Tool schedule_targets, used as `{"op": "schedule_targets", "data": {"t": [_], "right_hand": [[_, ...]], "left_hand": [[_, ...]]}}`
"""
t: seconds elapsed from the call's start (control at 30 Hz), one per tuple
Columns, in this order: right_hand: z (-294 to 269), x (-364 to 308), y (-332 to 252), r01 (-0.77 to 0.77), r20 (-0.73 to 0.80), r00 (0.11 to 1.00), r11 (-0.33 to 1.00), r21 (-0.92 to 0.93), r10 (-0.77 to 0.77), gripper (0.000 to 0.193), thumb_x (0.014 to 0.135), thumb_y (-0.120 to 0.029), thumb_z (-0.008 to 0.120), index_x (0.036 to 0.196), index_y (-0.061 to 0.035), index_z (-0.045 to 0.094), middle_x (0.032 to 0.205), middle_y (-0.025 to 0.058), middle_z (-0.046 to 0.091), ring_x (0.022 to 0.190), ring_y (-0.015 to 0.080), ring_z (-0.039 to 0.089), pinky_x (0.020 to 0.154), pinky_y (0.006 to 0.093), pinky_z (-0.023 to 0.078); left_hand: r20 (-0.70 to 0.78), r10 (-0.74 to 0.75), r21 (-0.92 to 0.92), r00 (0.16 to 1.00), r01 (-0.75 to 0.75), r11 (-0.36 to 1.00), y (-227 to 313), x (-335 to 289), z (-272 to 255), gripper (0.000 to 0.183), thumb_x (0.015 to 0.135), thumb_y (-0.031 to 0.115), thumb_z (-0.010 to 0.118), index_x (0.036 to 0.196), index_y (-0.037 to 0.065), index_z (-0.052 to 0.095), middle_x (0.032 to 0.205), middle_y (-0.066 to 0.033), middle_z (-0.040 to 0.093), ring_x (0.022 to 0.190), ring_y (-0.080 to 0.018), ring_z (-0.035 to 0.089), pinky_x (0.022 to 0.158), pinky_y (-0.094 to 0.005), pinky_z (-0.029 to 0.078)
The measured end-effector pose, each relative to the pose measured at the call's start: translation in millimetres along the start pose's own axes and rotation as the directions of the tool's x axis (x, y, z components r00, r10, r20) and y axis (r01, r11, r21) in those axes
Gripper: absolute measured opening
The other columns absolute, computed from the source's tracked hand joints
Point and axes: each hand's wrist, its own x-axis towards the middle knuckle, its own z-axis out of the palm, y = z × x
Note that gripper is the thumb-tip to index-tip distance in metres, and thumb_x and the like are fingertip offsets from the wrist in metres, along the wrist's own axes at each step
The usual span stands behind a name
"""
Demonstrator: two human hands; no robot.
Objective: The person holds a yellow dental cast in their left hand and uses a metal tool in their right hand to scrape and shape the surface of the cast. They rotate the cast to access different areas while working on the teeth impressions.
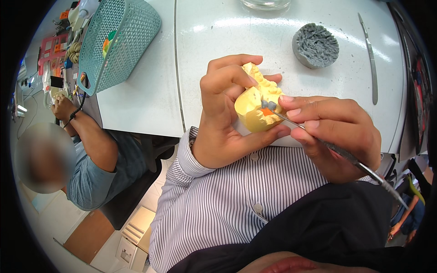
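A yellow plaster dental model (249,110) is gripped in my left hand (221,107), its row of teeth facing up and to the right. Grey wax (268,105) covers a tooth spot on it, with an orange patch (266,112) right beside. My right hand (334,129) pinches a thin metal wax carving tool (341,152) like a pen. The tool's tip touches or nearly touches the grey wax, and its other end points down to the right. My right fingertips lie close against the model's edge.
On the white table (218,41) stand a round grey wax block (316,46) with a carved top and a glass dish (266,3). A scalpel-like knife (371,63) lies at the right. A teal basket (120,43) stands left, near a seated co-worker (104,159).
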Motion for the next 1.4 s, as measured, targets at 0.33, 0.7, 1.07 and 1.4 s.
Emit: {"op": "schedule_targets", "data": {"t": [0.33, 0.7, 1.07, 1.4], "right_hand": [[2.0, 0.7, -2.2, 0.002, 0.01, 1.0, 0.998, -0.065, -0.001, 0.024, 0.074, 0.002, 0.061, 0.094, -0.0021, 0.048, 0.089, 0.0165, 0.057, 0.086, 0.0291, 0.061, 0.071, 0.033, 0.054], [-1.4, -3.5, -4.9, -0.062, 0.045, 0.997, 0.996, -0.062, 0.065, 0.027, 0.073, 0.004, 0.062, 0.094, -0.0031, 0.047, 0.089, 0.015, 0.057, 0.087, 0.0283, 0.061, 0.071, 0.0319, 0.054], [1.7, 0.3, -3.6, -0.018, 0.0, 1.0, 0.997, -0.078, 0.018, 0.026, 0.072, 0.004, 0.063, 0.092, -0.0029, 0.047, 0.089, 0.0144, 0.058, 0.086, 0.0267, 0.062, 0.071, 0.0305, 0.054], [-1.0, -1.9, -5.4, -0.048, 0.02, 0.999, 0.996, -0.07, 0.049, 0.026, 0.072, 0.006, 0.062, 0.091, -0.003, 0.046, 0.091, 0.014, 0.057, 0.087, 0.0269, 0.061, 0.072, 0.0303, 0.054]], "left_hand": [[-0.02, 0.031, 0.133, 0.999, -0.028, 0.991, -0.2, 0.9, -0.7, 0.075, 0.06, 0.019, 0.078, 0.106, 0.007, 0.02, 0.117, -0.0244, 0.03, 0.1, -0.0379, 0.052, 0.082, -0.0441, 0.05], [-0.034, 0.01, 0.14, 0.999, -0.006, 0.99, 1.5, 0.0, 2.4, 0.073, 0.061, 0.015, 0.078, 0.105, 0.008, 0.02, 0.116, -0.0245, 0.031, 0.098, -0.0382, 0.053, 0.081, -0.0428, 0.05], [-0.045, -0.002, 0.133, 0.999, 0.008, 0.991, 2.2, -0.5, 3.2, 0.073, 0.061, 0.014, 0.077, 0.105, 0.008, 0.019, 0.116, -0.024, 0.031, 0.098, -0.0366, 0.054, 0.082, -0.0419, 0.05], [-0.047, -0.001, 0.128, 0.999, 0.007, 0.992, 4.4, 0.4, 4.2, 0.071, 0.062, 0.013, 0.076, 0.104, 0.008, 0.02, 0.116, -0.0237, 0.031, 0.099, -0.0373, 0.053, 0.082, -0.0426, 0.05]]}}
